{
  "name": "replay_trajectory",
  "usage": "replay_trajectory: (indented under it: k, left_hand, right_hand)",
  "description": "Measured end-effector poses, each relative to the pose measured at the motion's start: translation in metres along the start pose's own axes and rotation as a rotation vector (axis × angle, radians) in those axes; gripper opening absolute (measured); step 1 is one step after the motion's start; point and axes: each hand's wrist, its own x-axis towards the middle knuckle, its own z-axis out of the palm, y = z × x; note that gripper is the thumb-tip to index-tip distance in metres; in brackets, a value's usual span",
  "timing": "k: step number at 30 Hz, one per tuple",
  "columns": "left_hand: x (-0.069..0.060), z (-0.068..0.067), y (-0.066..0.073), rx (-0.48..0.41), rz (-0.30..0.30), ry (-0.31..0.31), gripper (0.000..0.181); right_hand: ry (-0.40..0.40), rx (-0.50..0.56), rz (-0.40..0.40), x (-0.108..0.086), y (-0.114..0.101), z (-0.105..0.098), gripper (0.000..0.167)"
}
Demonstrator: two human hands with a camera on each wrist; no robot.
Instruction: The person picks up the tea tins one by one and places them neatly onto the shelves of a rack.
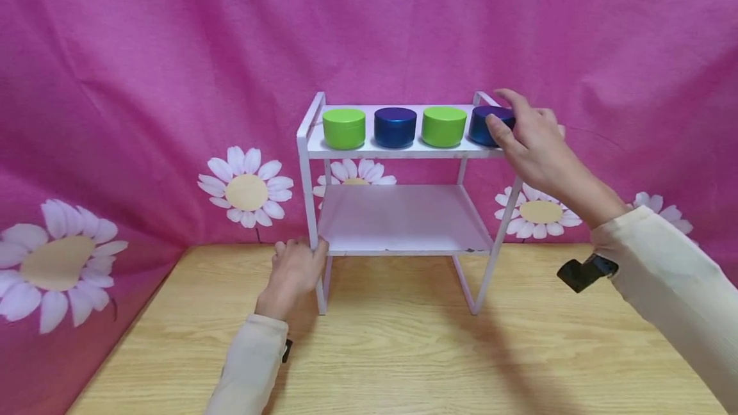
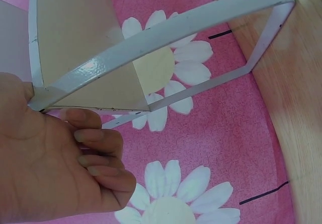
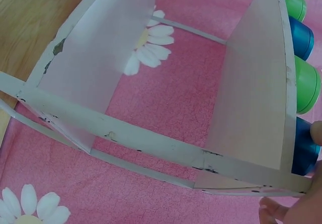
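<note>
A white two-tier shelf rack (image 1: 403,219) stands on the wooden table. Along its top tier sit lidded round jars in a row: a green jar (image 1: 344,130), a blue jar (image 1: 394,128), another green jar (image 1: 444,127) and, at the right end, a second blue jar (image 1: 480,127). My right hand (image 1: 539,143) holds that end jar, thumb against its near side and index finger behind it; the right wrist view shows the thumb on the blue jar (image 3: 303,148). My left hand (image 1: 295,271) grips the rack's left front post at lower-tier height, fingers curled, seen closely in the left wrist view.
Behind the rack hangs a pink cloth (image 1: 403,31) printed with white daisies. The wooden table (image 1: 392,351) spreads in front of the rack. A raised side rail (image 1: 311,114) borders the top tier on the left. A dark strap (image 1: 585,273) hangs from the right sleeve.
</note>
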Motion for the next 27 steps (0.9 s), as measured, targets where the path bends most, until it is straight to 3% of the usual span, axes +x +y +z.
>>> replay_trajectory:
  k: [11, 27]
  left_hand:
    - [-0.0003, -0.0011, 0.0037, 0.001, 0.002, -0.001, 0.060]
    - [0.0002, -0.0030, 0.0054, 0.004, 0.002, -0.010, 0.061]
  right_hand:
    - [0.038, 0.030, -0.042, -0.0023, 0.0003, -0.0020, 0.054]
    - [0.036, 0.038, -0.030, -0.0034, -0.0003, -0.0038, 0.057]
